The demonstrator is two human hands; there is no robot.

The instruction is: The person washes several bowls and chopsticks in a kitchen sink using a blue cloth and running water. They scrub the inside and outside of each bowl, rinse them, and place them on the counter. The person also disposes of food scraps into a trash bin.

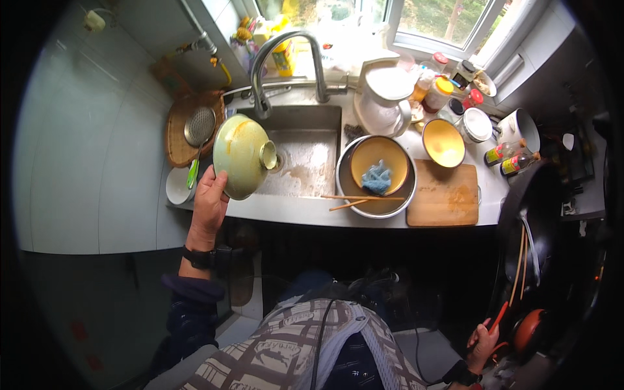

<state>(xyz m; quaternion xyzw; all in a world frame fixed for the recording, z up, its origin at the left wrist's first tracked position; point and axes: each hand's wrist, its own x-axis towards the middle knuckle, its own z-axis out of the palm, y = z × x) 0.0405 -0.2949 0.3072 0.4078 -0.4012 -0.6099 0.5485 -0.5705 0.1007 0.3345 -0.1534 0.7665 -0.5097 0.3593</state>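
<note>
With my left hand (212,192) I grip the rim of a pale green bowl (239,156), tilted so that its stained underside and foot ring show, over the left side of the sink (312,187). At the lower right my right hand (483,341) is closed on a red-orange handle (499,316). Beyond it, a pair of chopsticks (518,263) and a metal utensil (532,243) lie in a dark wok (516,195). On the counter, a metal basin (343,195) holds a yellow bowl (360,161) with a blue cloth (377,177). Two chopsticks (365,198) rest across the basin.
Right of the basin lies a wooden cutting board (438,200), with another yellow bowl (443,143) at its back edge. Behind are a white pitcher (382,107), jars and bottles. A curved faucet (319,63) arches over the sink. A skimmer (200,126) rests on a wicker basket (173,131) at left.
</note>
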